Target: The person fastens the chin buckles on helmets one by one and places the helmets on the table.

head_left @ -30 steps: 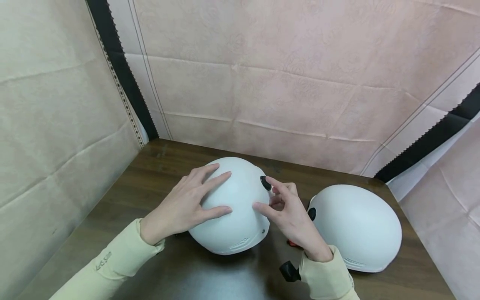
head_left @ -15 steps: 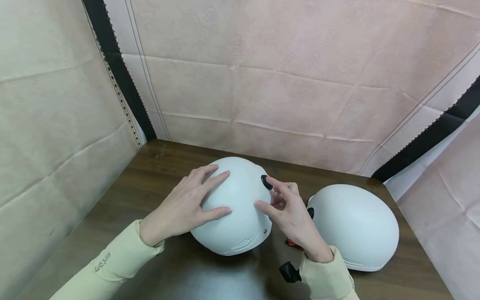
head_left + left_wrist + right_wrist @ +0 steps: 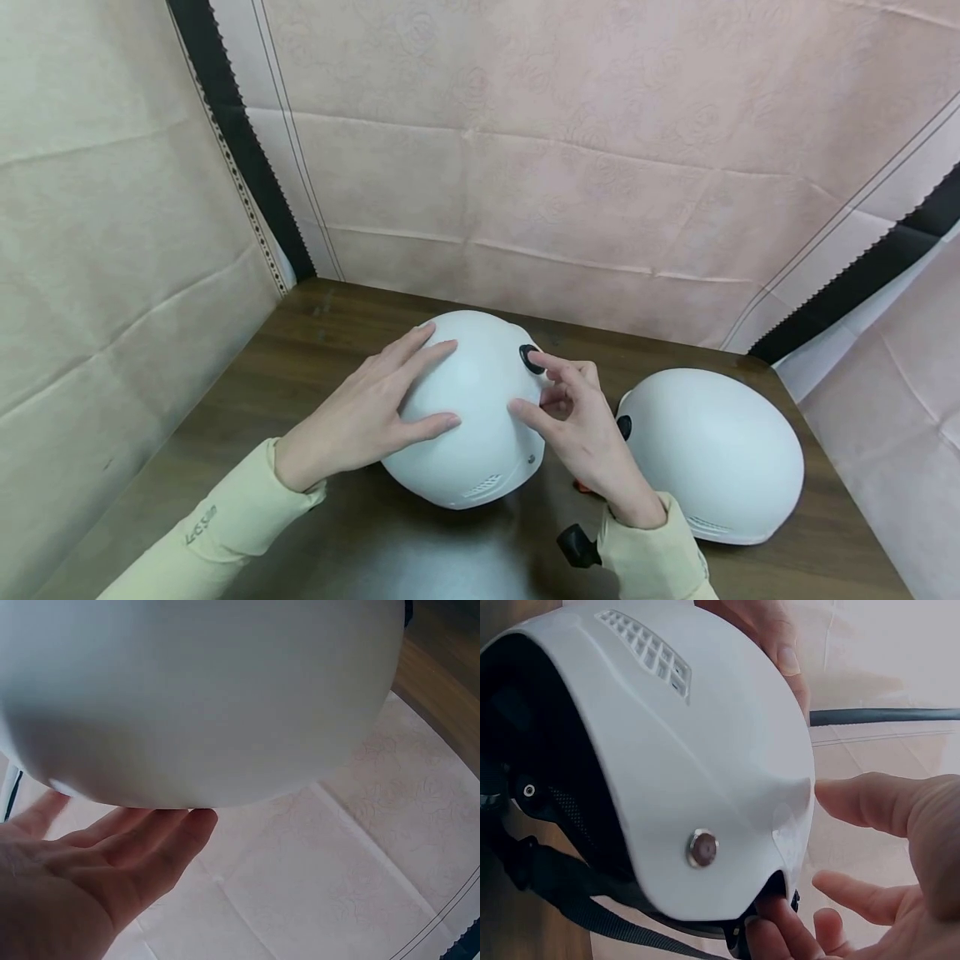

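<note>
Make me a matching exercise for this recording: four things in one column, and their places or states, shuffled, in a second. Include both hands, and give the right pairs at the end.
Things
1. left hand
2. right hand
3. second helmet
4. strap

Places or states
A. on the table, toward the right of the head view
B. black, below the shell in the right wrist view
C. fingers spread on the middle helmet
D. fingers by the black oval piece

Pairs: 1-C, 2-D, 3-A, 4-B

The head view looks forward and down over the table [image 3: 270,375]; the wrist views share its middle helmet [image 3: 483,379] close up, left facing smooth shell [image 3: 247,690], right the vents [image 3: 649,656]
</note>
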A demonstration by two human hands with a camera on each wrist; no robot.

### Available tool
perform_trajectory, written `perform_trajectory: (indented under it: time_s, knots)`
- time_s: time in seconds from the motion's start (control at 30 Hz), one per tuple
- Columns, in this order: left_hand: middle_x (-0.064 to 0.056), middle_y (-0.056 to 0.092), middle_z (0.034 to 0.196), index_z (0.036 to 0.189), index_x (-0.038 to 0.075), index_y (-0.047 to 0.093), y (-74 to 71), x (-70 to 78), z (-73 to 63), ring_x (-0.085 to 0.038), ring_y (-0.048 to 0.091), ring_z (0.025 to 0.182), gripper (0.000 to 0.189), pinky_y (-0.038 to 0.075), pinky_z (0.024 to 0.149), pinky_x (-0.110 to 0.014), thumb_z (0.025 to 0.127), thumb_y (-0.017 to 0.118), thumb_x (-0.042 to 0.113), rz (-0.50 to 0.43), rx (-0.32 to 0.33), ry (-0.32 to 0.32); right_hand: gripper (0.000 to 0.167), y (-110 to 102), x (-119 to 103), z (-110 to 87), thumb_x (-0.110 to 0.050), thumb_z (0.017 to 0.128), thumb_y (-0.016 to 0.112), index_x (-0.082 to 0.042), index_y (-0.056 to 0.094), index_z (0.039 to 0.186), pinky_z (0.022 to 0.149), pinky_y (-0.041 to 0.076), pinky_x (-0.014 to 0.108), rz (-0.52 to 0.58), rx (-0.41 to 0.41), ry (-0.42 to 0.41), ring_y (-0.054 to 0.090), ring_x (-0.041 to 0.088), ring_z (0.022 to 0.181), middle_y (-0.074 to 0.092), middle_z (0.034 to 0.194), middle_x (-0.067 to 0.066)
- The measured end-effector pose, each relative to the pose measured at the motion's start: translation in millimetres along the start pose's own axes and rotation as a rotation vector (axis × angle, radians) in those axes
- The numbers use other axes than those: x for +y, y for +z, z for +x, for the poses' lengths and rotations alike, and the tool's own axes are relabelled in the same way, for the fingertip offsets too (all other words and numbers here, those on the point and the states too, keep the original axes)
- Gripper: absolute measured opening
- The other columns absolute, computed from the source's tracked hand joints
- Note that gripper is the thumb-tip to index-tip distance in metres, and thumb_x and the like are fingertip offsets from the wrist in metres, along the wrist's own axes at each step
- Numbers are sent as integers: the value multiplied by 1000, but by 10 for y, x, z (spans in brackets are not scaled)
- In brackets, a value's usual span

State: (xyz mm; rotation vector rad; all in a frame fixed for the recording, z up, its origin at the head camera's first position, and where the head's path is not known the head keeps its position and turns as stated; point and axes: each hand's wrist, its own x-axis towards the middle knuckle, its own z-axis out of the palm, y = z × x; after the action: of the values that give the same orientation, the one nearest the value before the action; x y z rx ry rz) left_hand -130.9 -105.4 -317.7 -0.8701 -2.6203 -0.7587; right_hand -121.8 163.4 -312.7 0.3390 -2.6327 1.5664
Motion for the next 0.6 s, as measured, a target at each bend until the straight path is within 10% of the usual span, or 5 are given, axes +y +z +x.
perform_trajectory:
  time_s: [0.6]
  knots:
    - [-11,24,158,150,30,37,13,1,4,-34,36,137,83,38,98,-59,81,61,69,4,9,6,54,4,-26,-26,-28,83,79,-23,58,132,85,51,32,8,26,-53,61,17,92,44,112,8]
